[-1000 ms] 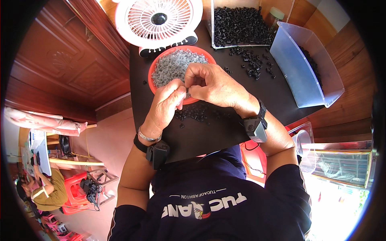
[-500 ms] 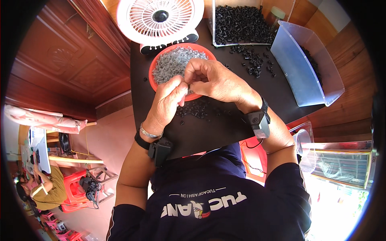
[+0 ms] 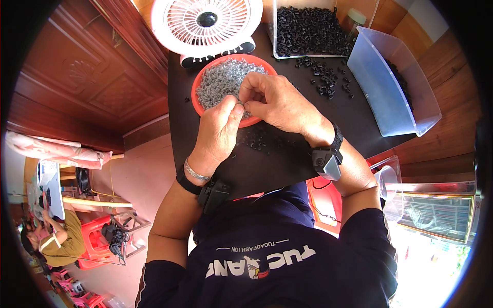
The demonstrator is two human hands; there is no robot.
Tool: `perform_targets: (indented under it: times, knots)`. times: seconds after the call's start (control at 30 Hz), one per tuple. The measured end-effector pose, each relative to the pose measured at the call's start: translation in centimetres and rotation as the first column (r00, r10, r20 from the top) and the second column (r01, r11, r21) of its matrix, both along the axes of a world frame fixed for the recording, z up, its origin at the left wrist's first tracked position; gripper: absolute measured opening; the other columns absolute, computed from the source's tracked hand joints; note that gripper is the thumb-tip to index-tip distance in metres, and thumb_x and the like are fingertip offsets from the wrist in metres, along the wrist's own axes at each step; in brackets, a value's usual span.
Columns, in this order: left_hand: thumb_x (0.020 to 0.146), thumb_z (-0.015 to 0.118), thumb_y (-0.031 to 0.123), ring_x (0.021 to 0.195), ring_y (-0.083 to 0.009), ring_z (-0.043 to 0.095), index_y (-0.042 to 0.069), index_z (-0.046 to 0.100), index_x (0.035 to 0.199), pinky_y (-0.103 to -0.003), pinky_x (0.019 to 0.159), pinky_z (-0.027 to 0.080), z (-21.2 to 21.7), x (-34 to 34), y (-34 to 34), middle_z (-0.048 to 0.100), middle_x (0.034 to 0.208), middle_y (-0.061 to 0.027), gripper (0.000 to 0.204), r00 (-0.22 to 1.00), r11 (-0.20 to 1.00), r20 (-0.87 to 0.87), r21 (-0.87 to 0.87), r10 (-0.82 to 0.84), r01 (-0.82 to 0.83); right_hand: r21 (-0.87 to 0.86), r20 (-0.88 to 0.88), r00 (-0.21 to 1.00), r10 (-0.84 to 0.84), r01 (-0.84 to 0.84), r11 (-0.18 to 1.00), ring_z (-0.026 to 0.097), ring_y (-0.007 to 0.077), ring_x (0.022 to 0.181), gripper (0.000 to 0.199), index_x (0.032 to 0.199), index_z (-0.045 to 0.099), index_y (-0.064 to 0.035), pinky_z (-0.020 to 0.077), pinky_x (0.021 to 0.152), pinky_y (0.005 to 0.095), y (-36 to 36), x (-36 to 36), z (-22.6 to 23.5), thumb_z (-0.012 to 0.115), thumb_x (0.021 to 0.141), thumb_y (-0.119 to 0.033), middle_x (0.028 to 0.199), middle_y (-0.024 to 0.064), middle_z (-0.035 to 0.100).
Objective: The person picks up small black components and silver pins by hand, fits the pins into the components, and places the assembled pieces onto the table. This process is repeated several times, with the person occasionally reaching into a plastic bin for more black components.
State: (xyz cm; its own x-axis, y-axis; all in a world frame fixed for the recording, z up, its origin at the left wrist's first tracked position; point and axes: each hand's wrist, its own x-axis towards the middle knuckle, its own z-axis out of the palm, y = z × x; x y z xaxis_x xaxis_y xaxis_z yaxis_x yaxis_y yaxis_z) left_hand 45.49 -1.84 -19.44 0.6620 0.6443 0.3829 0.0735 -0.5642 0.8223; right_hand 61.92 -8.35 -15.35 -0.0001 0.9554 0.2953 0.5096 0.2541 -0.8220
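Observation:
My left hand [image 3: 218, 128] and my right hand [image 3: 285, 107] meet over the near rim of a red-orange bowl [image 3: 194, 95]. Thumb and forefinger are pinched on both sides, tips nearly touching. Whatever lies between them is tiny and mostly hidden by the fingers; I cannot make out what it is. Heaped in the bowl are many small grey, see-through pieces [image 3: 218, 82]. Just below the hands, small black parts [image 3: 254, 139] lie scattered on the dark table [image 3: 277, 172].
A white fan [image 3: 179, 38] stands behind the bowl. Black parts fill a clear bin [image 3: 308, 33] at the back; more parts [image 3: 326, 82] are strewn before it. A translucent tub [image 3: 377, 87] tilts at the right. Far left, another person [image 3: 59, 238] sits at a table.
The left hand has turned slightly, its fingers now more tucked in. Both hands stay pinched together over the bowl's near edge, and the view has shifted a little.

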Motion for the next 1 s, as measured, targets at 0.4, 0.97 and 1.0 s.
perform_targets:
  times: [0.4,0.97,1.0]
  knots:
    - [0.099,0.049,0.022,0.057,-0.0094,0.047,0.002,0.051,0.088,-0.027,0.053,0.038,0.1,-0.3,0.6,0.046,0.063,-0.0023,0.023,0.993,0.967,0.097,-0.237,-0.070,0.092,0.145,-0.037,0.995,-0.093,0.098,0.985,0.064,0.0190,0.064,0.007,0.086,0.059,-0.0030,0.0501,0.060,0.0310,0.1,-0.8,-0.3,0.060,0.080,-0.001,0.068,0.0095,0.063]
    - [0.097,0.048,0.016,0.061,-0.0092,0.046,0.002,0.051,0.090,-0.026,0.057,0.039,0.7,-1.0,1.0,0.048,0.068,-0.0026,0.016,0.979,0.953,0.027,-0.225,-0.203,0.204,-0.013,-0.061,0.996,0.059,-0.060,0.998,0.056,0.0052,0.070,0.007,0.083,0.059,-0.0028,0.0474,0.064,0.0233,-0.6,0.4,1.2,0.063,0.079,0.003,0.072,-0.0011,0.059]
    - [0.097,0.049,0.016,0.061,-0.0107,0.047,0.002,0.051,0.090,-0.028,0.058,0.040,0.7,-1.0,0.9,0.048,0.069,-0.0047,0.016,0.979,0.967,-0.004,-0.160,-0.202,0.199,-0.015,-0.063,0.996,0.056,-0.058,0.998,0.056,0.0052,0.070,0.007,0.083,0.059,-0.0028,0.0474,0.064,0.0233,-0.6,0.5,1.1,0.063,0.079,0.003,0.072,-0.0011,0.059]
